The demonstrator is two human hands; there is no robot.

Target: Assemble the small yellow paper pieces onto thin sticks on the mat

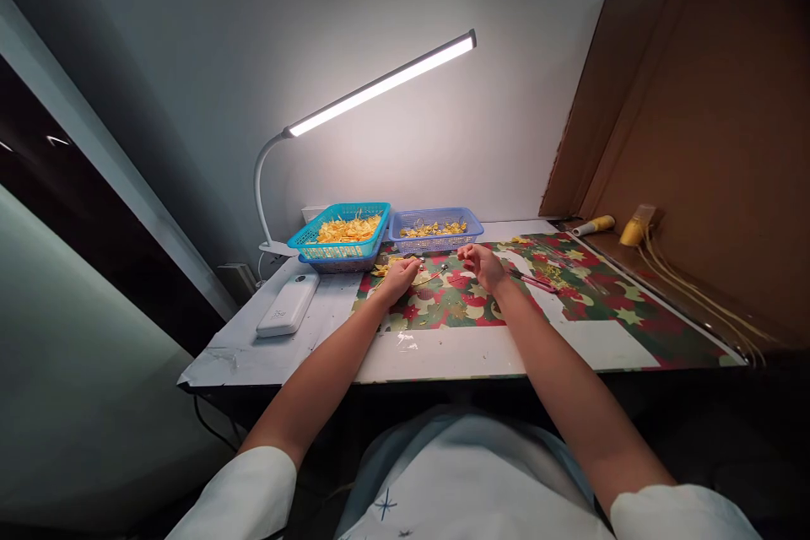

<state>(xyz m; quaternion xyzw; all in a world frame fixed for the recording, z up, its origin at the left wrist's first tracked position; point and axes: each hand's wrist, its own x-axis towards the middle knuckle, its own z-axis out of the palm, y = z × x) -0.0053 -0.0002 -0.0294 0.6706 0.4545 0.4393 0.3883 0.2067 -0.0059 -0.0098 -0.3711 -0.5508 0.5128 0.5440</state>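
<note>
My left hand [402, 277] is closed in a pinch over the patterned mat [436, 312], with a thin yellow cord [431, 279] curving out from its fingertips. Small shiny round pieces sit at the cord's end and by the fingertips, too small to name surely. A short gap to the right, my right hand [484, 266] is raised with its fingers curled together; whatever they hold, if anything, does not show. Yellow pieces [381, 268] lie just behind my left hand. Pink-handled scissors or pliers [537, 282] rest right of my right hand.
Behind my hands stand a teal basket [304, 234] of yellow strips and a purple basket [436, 242] with yellow pieces. A white power bank [288, 305] and a lit lamp [383, 84] are on the left. Cardboard [696, 118], a yellow spool [637, 225] and a roll [593, 225] are right.
</note>
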